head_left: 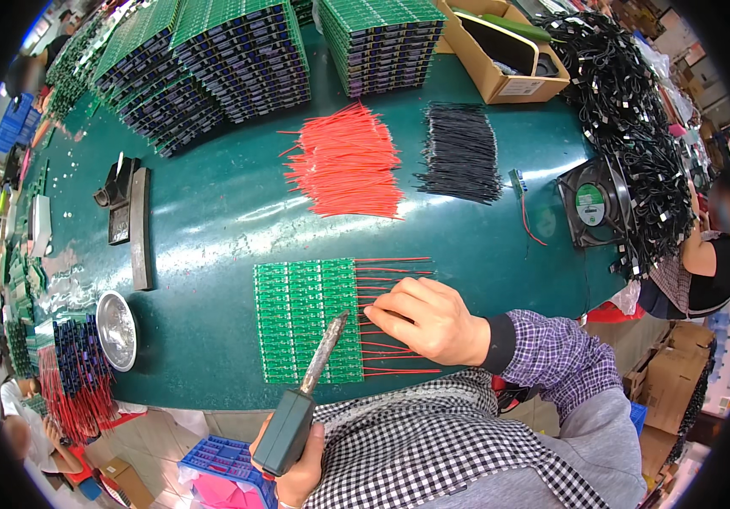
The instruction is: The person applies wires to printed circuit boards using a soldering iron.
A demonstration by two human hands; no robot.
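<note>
My left hand (305,475), low in the view, is closed round the dark green handle of a soldering iron (288,431). The iron's metal tip reaches up to the right side of a green circuit board panel (301,318) lying flat on the table. Red wires (394,371) stick out in a row from the panel's right edge. At that edge my right hand (433,322) pinches a red wire close to the iron's tip; the fingers hide most of that wire.
Beyond the panel lie a pile of red wires (344,165) and a pile of black wires (462,153). A metal bowl (116,331) and a dark stand (120,199) are left; a fan (592,202) and tangled black cables (636,127) are right. Stacked boards (237,59) stand behind.
</note>
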